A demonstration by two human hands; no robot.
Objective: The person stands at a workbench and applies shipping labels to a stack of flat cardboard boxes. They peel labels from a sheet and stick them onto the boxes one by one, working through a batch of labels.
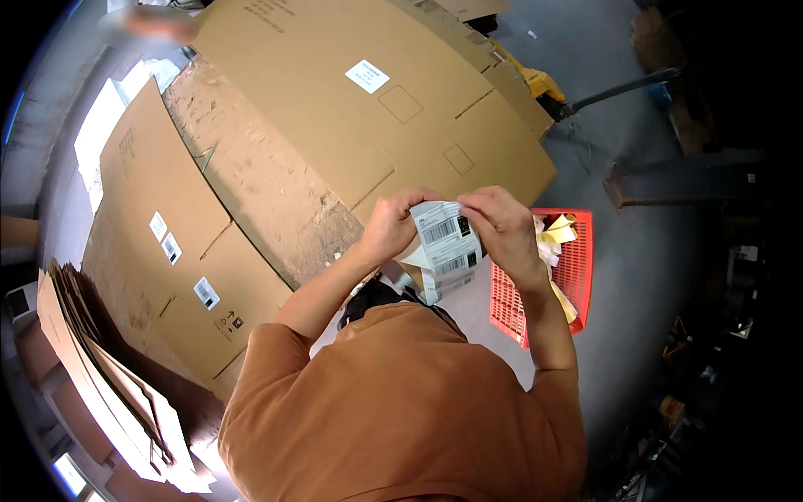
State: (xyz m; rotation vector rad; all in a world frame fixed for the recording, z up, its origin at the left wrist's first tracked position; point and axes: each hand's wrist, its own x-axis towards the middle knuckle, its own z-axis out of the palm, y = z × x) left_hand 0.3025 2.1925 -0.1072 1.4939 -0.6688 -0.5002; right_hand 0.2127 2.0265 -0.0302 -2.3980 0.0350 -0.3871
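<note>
A strip of white barcode labels (449, 243) hangs in front of my chest, its lower end curling down. My left hand (391, 224) pinches its upper left edge. With closed fingertips, my right hand (506, 233) grips the upper right corner. Just beyond my hands lies a large flat cardboard carton (309, 92) with a white label (368, 76) stuck on it. Another flat carton (159, 268) lies to my left and carries three white labels, one being a barcode label (207, 293). Part of each hand's fingers is hidden behind the strip.
On the floor by my right forearm stands a red plastic basket (588, 276) holding crumpled white and yellow paper. Flattened cardboard sheets (100, 360) are stacked at the lower left. A worn brown surface (242, 159) shows between the cartons. Yellow equipment (542, 84) with a black bar stands at far right.
</note>
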